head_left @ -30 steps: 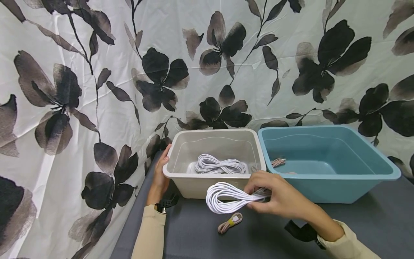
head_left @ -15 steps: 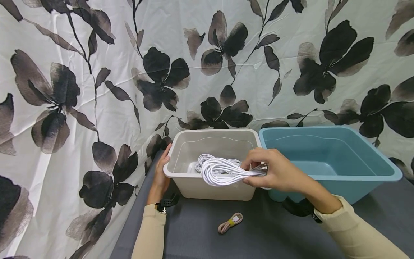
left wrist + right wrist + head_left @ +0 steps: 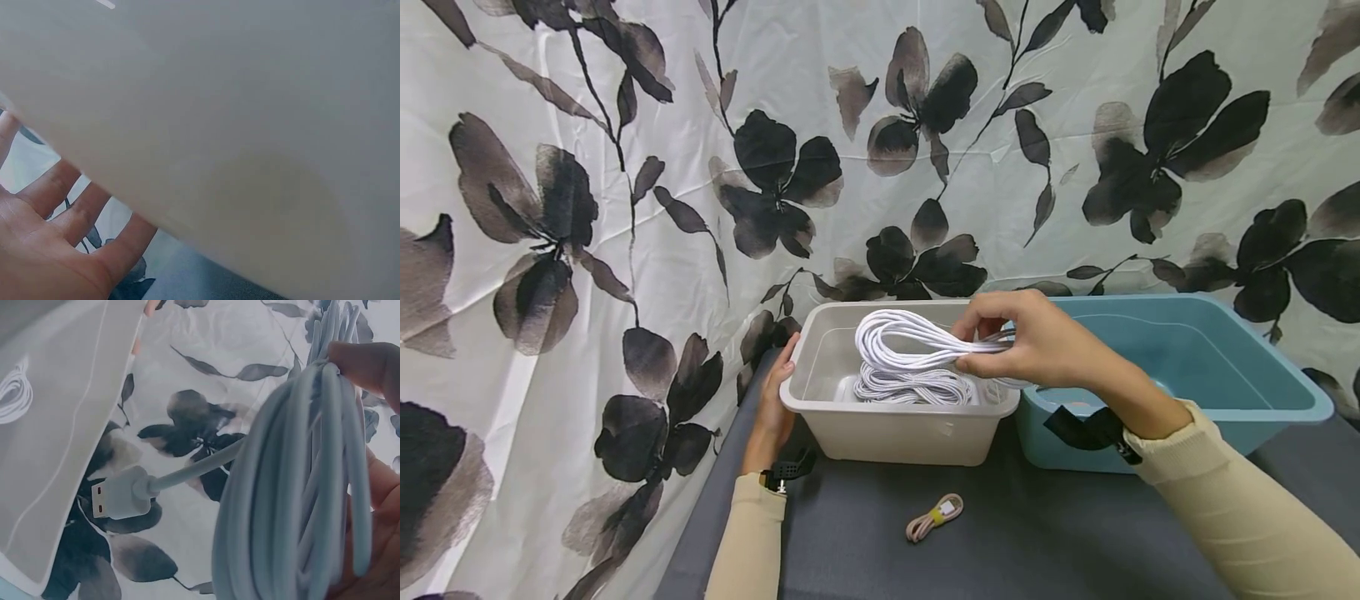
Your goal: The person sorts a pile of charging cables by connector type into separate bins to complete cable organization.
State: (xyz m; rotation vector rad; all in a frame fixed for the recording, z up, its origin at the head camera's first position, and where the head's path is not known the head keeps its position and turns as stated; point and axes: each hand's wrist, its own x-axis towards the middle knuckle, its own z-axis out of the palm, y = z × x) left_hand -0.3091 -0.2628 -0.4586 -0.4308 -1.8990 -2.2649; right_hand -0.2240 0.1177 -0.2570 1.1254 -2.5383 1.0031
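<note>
My right hand point(image 3: 1037, 342) pinches a coiled white USB cable point(image 3: 898, 340) by its gathered end, over the beige bin point(image 3: 887, 435). In the right wrist view the thumb presses on the cable bundle point(image 3: 284, 487), and its USB plug point(image 3: 122, 494) sticks out freely. Another white cable bundle point(image 3: 913, 388) lies inside the bin, below the held one. My left hand point(image 3: 772, 402) rests against the bin's left side. The left wrist view shows its fingers point(image 3: 128, 247) fairly straight, partly hidden behind the bin wall point(image 3: 219, 112).
A blue bin point(image 3: 1247, 415) stands right beside the beige one, partly behind my right forearm. On the dark grey tabletop point(image 3: 842, 533), in front of the bins, lies a small tan cable point(image 3: 934, 517) with a yellow tie. A floral curtain point(image 3: 820, 50) hangs behind and to the left.
My right hand has lifted the white cable up from in front of the beige bin to above its opening. The left hand has stayed on the bin's side.
</note>
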